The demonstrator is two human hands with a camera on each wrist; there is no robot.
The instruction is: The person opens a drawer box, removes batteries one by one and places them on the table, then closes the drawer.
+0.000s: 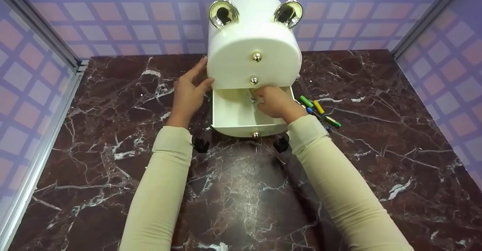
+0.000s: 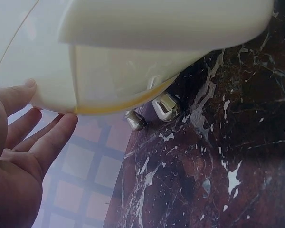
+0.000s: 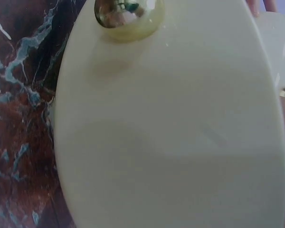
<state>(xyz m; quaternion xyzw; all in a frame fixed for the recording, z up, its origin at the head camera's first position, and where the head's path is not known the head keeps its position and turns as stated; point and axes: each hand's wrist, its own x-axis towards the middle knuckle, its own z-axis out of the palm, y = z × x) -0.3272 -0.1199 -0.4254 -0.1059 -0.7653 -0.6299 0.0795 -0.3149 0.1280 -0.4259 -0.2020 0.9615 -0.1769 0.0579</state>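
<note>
A white rounded tabletop drawer cabinet (image 1: 235, 64) has its bottom drawer (image 1: 241, 130) pulled out. My left hand (image 1: 190, 93) touches the cabinet's left side, its fingers extended along the wall; the left wrist view shows the fingertips (image 2: 69, 121) against the white shell. Inside the drawer's right half is my right hand (image 1: 278, 102), fingers curled, with a slim pale pen-like thing (image 1: 252, 96) at the fingertips, mostly hidden. The right wrist view is filled by the drawer front (image 3: 171, 123) and its gold knob (image 3: 128, 16); the right fingers are hidden there.
Several pens lie right of the drawer, among them a green pen (image 1: 306, 101), a yellow pen (image 1: 318, 107) and a green-and-dark pen (image 1: 333, 122). Two gold-rimmed ears (image 1: 288, 14) top the cabinet. Dark marbled table (image 1: 113, 168) surrounds it, with checked walls (image 1: 131, 29) behind.
</note>
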